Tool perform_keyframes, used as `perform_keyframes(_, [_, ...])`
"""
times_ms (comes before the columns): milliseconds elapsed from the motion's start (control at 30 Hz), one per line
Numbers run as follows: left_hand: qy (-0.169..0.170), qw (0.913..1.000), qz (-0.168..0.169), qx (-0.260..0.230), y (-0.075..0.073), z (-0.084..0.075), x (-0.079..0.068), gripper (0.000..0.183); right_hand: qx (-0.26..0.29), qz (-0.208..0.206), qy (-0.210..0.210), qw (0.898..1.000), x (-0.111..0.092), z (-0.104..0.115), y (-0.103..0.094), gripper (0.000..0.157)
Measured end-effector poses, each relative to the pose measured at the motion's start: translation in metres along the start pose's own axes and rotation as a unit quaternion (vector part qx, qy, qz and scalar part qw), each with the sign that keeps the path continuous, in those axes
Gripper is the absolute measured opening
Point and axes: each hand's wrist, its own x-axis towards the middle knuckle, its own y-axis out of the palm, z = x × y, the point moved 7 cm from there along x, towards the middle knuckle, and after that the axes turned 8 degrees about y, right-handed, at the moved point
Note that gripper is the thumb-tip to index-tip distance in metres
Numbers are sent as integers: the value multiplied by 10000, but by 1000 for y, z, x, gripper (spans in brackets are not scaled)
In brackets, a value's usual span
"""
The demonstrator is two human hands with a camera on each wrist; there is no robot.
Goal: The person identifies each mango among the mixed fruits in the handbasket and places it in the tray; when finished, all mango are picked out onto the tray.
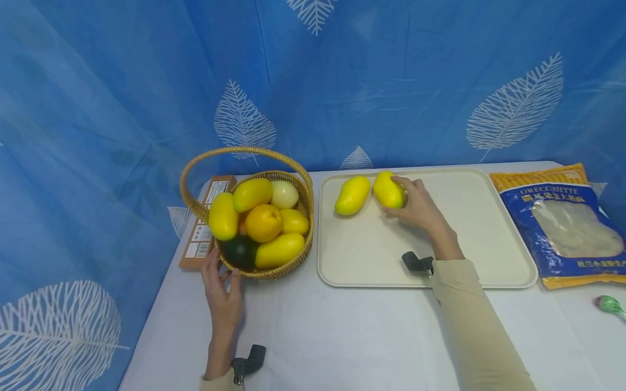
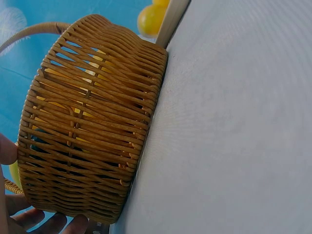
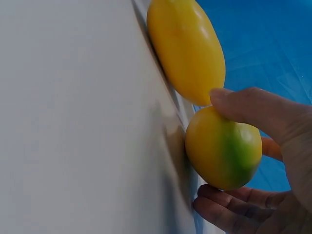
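While the right hand (image 1: 420,203) is over the tray (image 1: 479,233), its thumb and fingertips are clamped on the held mango (image 1: 386,191) from opposite sides, close to the tray's far edge; whether the fruit rests on the surface or is slightly raised cannot be told. To the left of the tray, the left hand (image 1: 222,293) has its thumb and fingers spread apart, the thumb at the basket (image 2: 92,131) rim and the fingers along its outer wall; how firmly they press does not show. The second mango (image 1: 353,194) lies on the tray near its far left corner, a slim gap from the held one. Most of the tray's surface stretches as room toward its near and right edges. The basket, heaped with yellow fruit and a dark green one (image 1: 239,252), stands just beyond the tray's left edge, its rim nearly meeting it. Farther left of the tray, a flat box (image 1: 193,262) shows from beside the basket. Against the tray's right edge lies a blue and yellow bag (image 1: 528,228), and the white cloth (image 1: 342,336) runs wide along the tray's near edge.
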Motion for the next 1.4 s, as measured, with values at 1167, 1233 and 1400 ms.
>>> perform_keyframes(1167, [71, 9998, -65, -164, -4, 0, 2, 62, 180, -1217, -1969, 9727, -56, 116, -27, 64])
perform_keyframes(1233, [81, 9997, -55, -212, -3, -1, 2, 61, 219, -1247, -2333, 9641, -64, 130, -21, 63])
perform_keyframes(1400, [73, 9998, -6, -202, -3, 0, 1, 61, 468, -1043, -3294, 9372, -84, 167, 3, 61])
